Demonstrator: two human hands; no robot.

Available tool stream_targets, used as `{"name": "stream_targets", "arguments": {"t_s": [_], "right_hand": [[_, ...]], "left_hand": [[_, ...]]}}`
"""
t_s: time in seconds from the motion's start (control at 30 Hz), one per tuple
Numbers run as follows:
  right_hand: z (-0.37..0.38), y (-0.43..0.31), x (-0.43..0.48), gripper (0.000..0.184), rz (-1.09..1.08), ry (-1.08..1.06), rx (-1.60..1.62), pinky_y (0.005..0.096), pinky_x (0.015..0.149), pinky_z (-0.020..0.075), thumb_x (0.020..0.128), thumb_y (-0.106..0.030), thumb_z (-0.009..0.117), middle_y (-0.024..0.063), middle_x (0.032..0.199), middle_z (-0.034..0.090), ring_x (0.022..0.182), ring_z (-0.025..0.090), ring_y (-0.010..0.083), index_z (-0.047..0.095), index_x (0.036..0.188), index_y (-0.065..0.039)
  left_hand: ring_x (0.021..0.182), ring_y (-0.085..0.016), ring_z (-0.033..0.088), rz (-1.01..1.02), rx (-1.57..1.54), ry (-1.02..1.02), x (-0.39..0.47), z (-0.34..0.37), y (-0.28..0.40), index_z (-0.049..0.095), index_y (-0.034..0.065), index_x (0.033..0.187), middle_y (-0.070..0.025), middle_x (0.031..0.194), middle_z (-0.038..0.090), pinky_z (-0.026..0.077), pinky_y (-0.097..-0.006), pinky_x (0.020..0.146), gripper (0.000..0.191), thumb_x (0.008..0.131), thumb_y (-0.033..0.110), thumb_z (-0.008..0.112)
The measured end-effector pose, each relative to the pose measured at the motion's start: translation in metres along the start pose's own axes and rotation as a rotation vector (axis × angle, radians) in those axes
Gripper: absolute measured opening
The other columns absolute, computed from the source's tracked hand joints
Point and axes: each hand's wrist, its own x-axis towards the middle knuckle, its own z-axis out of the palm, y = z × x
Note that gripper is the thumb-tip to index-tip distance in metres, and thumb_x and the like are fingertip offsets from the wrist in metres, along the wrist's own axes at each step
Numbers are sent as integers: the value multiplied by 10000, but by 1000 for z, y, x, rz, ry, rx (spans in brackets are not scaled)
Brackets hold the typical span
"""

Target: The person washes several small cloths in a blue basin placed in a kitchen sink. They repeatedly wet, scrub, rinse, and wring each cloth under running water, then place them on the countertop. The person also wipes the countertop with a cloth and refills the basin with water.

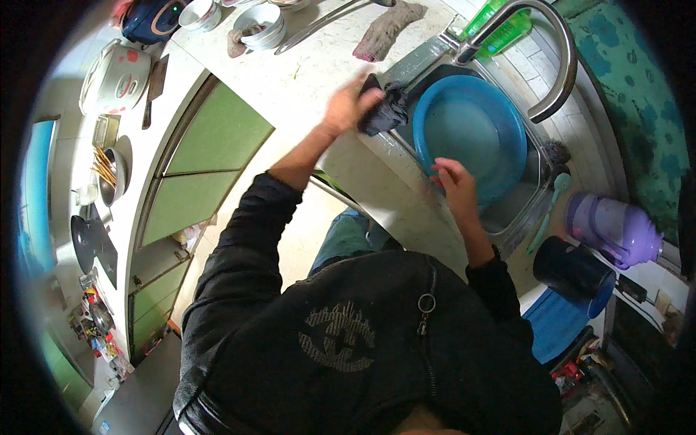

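A crumpled dark cloth [385, 111] is gripped in my left hand [347, 106], at the counter edge beside the sink's left rim. My right hand [458, 184] is over the near rim of a blue plastic basin [468, 89], its fingers loosely bent and nothing in them. Whether it touches the rim, I cannot tell. Cloudy water fills part of the basin, which sits inside the metal sink [503, 220]. Over the basin's far right side arches a chrome faucet [565, 65]. Above my left hand, a brownish rolled cloth [389, 30] lies on the white counter [312, 76].
Stacked white bowls [266, 35] and a metal ladle [321, 24] rest at the back. Behind the faucet is a green bottle [497, 30]. A teal brush [549, 212], a purple thermos [611, 228] and a dark container [571, 269] stand right of the sink. Green cabinets [217, 130] are at left.
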Motion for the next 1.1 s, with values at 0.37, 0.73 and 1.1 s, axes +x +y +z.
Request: {"name": "stream_targets", "arguments": {"t_s": [0.37,0.73,1.1], "right_hand": [[51,-6,28,182,-171,-177,-71,229,672,473,863,-57,507,66,892,619,731,579,110,580,1019,1],[34,-28,5,208,38,-91,310,224,650,473,860,-117,528,89,867,620,724,599,127,592,999,23],[-88,11,-63,214,145,551,13,255,560,475,804,-168,633,75,676,619,579,586,141,613,849,39]], "left_hand": [[842,-364,596,-354,715,-43,43,-83,-102,610,16,857,-188,912,599,485,-429,733,195,776,152,496],[637,-98,535,-163,-460,-202,-55,-3,52,591,-8,887,-53,760,610,459,-257,582,119,802,74,575],[1017,-305,537,125,-327,-585,-111,54,140,497,89,1200,-155,1111,557,427,-380,872,383,831,2,441]]}}
